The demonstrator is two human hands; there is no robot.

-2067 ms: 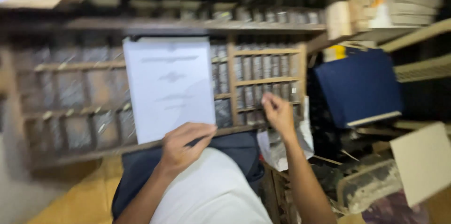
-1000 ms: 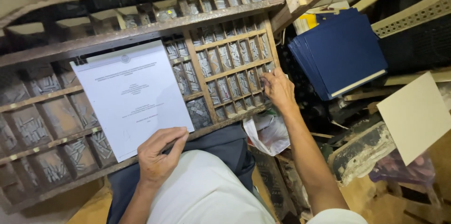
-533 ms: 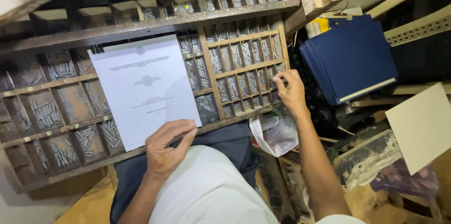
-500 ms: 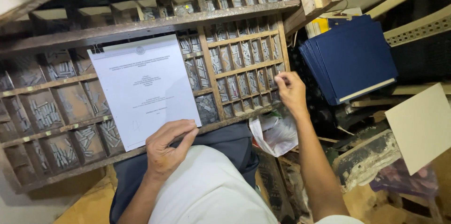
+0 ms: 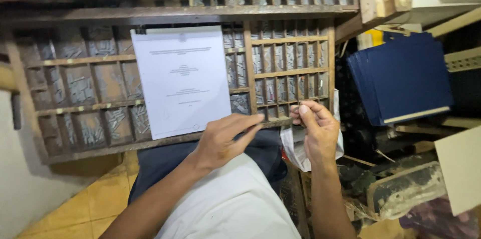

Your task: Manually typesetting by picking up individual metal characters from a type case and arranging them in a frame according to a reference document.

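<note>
Type piece (image 5: 295, 110): small, grey, metal, pinched in right hand (image 5: 316, 131) grip; left hand (image 5: 220, 141) fingers loose, half-curled.

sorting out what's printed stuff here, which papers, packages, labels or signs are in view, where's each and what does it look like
Printed sheet: white upright rectangle with faint centred lines, leaning on the wooden type case, by the left hand.
Stack of blue folders: dark blue, tilted, right of the case.
Crumpled white wrapper: beneath the right hand, which pinches something small.
Beige card: plain, at the right edge.
No screens or signs.
</note>
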